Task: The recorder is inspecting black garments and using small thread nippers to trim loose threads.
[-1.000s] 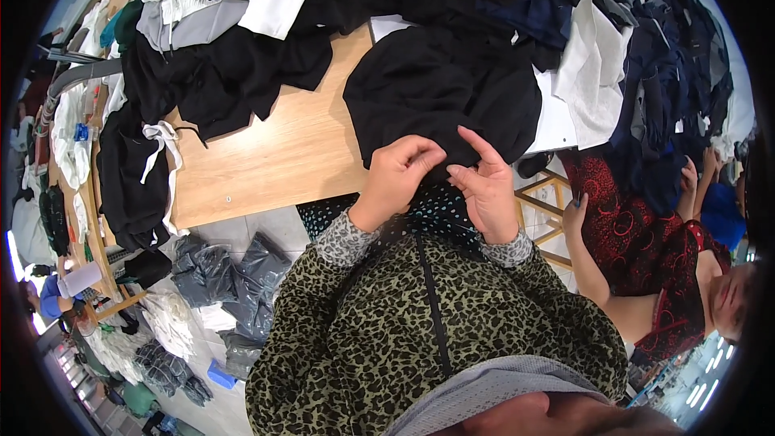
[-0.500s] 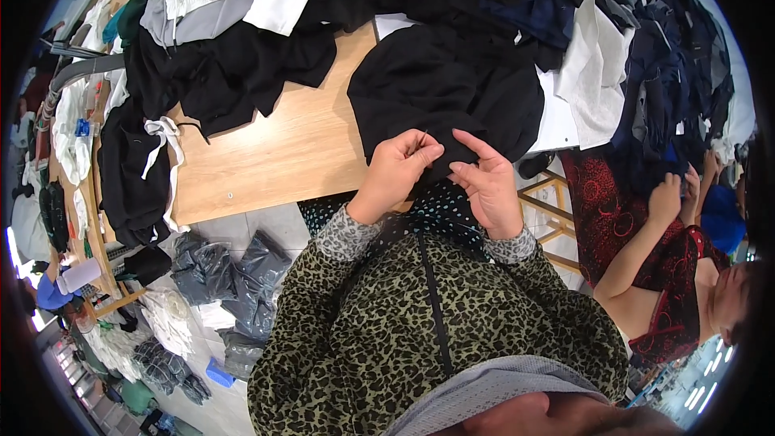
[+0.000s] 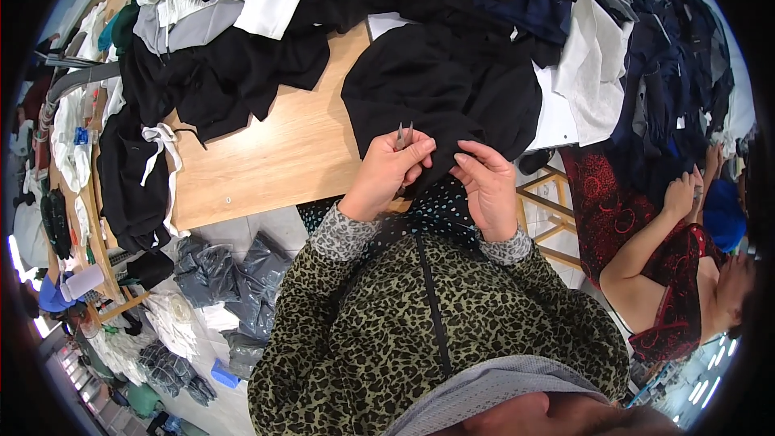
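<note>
A black garment (image 3: 440, 85) lies bunched at the table's near edge, its front part reaching down between my hands. My left hand (image 3: 393, 168) is closed round a pair of thread snips (image 3: 400, 138); two pointed metal blades stick up past the fingers, slightly apart. Its thumb and forefinger meet over the black cloth. My right hand (image 3: 487, 186) is at the right side of the same cloth, thumb and forefinger drawn close together. Whatever lies between those fingertips is too small to make out.
More black clothes (image 3: 218, 81) and a white-and-grey piece (image 3: 194, 12) cover the wooden table (image 3: 266, 153). A light grey cloth (image 3: 585, 73) hangs at right. Bagged garments (image 3: 258, 274) lie on the floor. A person in red-and-black (image 3: 646, 274) works at right beside a wooden stool (image 3: 549, 210).
The snips' blades have come up into clear sight above my left hand. My right forefinger, stretched out before, has bent down toward the thumb.
</note>
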The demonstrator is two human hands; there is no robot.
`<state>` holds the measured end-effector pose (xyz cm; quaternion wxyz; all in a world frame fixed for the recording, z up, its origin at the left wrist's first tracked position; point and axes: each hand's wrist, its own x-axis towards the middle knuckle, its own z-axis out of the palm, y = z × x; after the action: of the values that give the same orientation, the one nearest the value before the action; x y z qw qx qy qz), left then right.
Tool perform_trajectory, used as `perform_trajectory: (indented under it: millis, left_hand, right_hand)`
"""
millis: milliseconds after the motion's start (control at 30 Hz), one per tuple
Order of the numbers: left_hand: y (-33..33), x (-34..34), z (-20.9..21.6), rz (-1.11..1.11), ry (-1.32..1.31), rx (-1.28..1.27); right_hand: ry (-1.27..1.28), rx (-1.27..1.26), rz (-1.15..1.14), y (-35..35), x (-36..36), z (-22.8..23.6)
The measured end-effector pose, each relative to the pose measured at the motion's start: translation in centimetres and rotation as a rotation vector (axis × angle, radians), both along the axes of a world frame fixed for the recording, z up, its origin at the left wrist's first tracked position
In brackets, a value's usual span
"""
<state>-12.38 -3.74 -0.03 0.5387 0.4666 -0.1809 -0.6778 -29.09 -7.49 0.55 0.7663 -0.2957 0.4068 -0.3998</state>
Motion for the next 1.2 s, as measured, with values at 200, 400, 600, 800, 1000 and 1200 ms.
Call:
perform_trajectory:
  millis: [200,400,600,800,1000,1200]
  left_hand:
    - [-0.2,-0.8,0.9,-0.023,-0.103,-0.017]
    - [-0.6,-1.1,1.3,-0.052,-0.098,-0.001]
    - [-0.8,-0.8,1.1,-0.01,-0.28,-0.087]
    - [0.4,-1.1,0.5,0.289,-0.671,-0.335]
    - [1.3,-2.7,1.3,0.257,-0.896,-0.354]
    - [1.3,-2.1,1.5,0.225,-0.643,-0.233]
  right_hand:
    - [0.089,-0.295,-0.178,1.5,0.6,-0.7]
    - [0.322,-0.613,-0.146,1.2,1.5,1.6]
    - [0.28,-0.399,0.144,-0.6,0.0,-0.1]
    - [0.296,-0.438,0.063,-0.3,0.4,0.5]
    - [0.321,-0.559,0.034,0.9,1.8,0.6]
    - [0.253,-0.468,0.037,0.6,1.7,1.1]
